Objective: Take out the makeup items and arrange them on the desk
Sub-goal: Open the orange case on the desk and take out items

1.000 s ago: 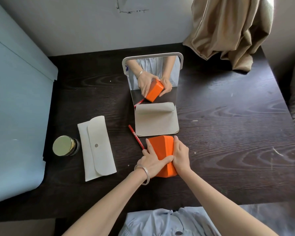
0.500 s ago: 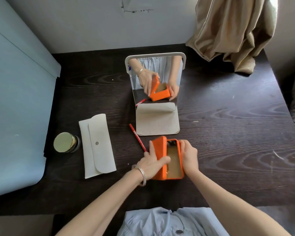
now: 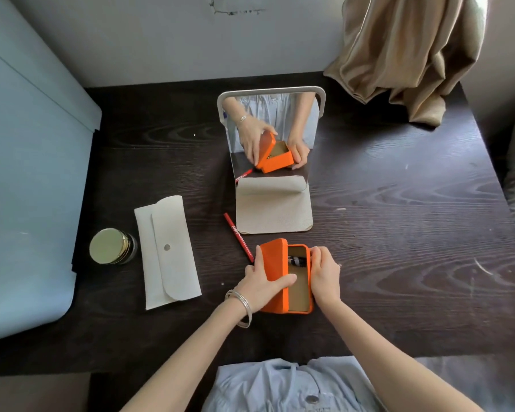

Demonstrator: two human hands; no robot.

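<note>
The step in hand appears to be opening the container, with no item yet taken from it. A rectangular orange hinged box (image 3: 284, 279) sits on the dark wood-grain table (image 3: 399, 233), just in front of the standing mirror with a pale folding base (image 3: 272, 162). The left hand (image 3: 260, 285) grips the raised lid, thumb laid across its outer face and fingers curled round the far edge, holding it tilted up on the left side. The right hand (image 3: 324, 276) clasps the box's right wall, fingers curled over the rim. Inside, against the tan lining, a small dark-and-white object (image 3: 297, 261) lies near the far end; what it is cannot be told. The next move likely calls for freeing the right hand to reach in and lift that object out, while the left keeps the lid back. A red pencil (image 3: 238, 237) lies just beside the box's left corner.
</note>
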